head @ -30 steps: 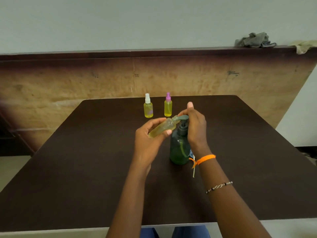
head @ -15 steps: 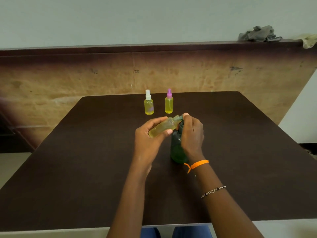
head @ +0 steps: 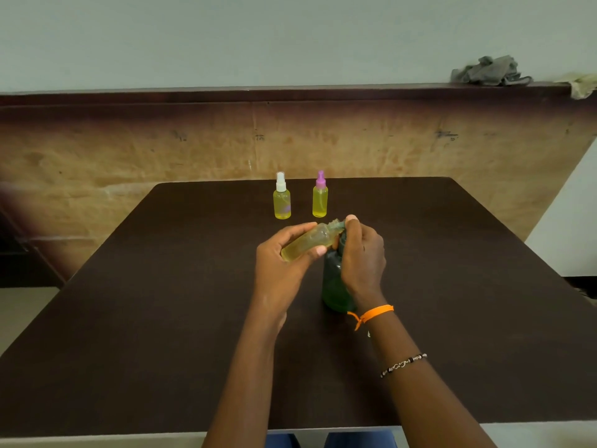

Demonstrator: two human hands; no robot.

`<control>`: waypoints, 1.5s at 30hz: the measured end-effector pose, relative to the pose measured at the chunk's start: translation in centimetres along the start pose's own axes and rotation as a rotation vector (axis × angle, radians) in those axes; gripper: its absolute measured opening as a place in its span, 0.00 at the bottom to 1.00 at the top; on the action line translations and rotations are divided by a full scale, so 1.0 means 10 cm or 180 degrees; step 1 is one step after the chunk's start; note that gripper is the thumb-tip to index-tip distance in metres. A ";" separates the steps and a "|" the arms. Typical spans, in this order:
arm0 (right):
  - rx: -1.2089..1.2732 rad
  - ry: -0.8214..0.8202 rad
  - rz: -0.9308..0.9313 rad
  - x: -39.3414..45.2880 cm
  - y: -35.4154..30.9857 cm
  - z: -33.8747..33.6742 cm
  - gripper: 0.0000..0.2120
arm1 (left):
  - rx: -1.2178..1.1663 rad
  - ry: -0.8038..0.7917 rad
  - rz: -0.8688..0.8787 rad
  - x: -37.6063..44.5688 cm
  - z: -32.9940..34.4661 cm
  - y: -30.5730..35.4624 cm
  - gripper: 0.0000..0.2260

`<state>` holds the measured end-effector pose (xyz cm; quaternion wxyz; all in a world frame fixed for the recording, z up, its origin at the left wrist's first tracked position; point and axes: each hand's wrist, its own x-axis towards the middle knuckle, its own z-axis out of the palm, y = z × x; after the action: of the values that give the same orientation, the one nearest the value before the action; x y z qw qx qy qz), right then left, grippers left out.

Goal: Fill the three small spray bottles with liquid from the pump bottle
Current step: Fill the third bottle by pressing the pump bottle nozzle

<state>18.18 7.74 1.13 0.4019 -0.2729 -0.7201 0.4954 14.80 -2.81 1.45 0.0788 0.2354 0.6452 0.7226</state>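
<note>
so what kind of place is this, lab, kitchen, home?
Hard to say; probably a plain workroom or staged recording spot, not a kitchen. A bare dark table stands against a worn wooden board under a painted wall, with a crumpled grey rag on the ledge. No sink or appliances show.

A dark brown counter [head: 161, 318] stands against a worn wooden panel [head: 129, 150] with a dark top ledge [head: 226, 92]. A crumpled grey cloth [head: 489, 71] lies on the ledge at the right, a pale rag [head: 584, 87] just beyond it.
</note>
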 end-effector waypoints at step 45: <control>-0.0179 -0.0051 0.0070 -0.01 -0.04 0.01 0.26 | -0.0167 0.0015 -0.0019 -0.01 0.01 0.02 0.15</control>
<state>18.16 7.53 1.47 0.3828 -0.2880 -0.7340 0.4815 14.93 -2.78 1.65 0.0856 0.2296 0.6269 0.7396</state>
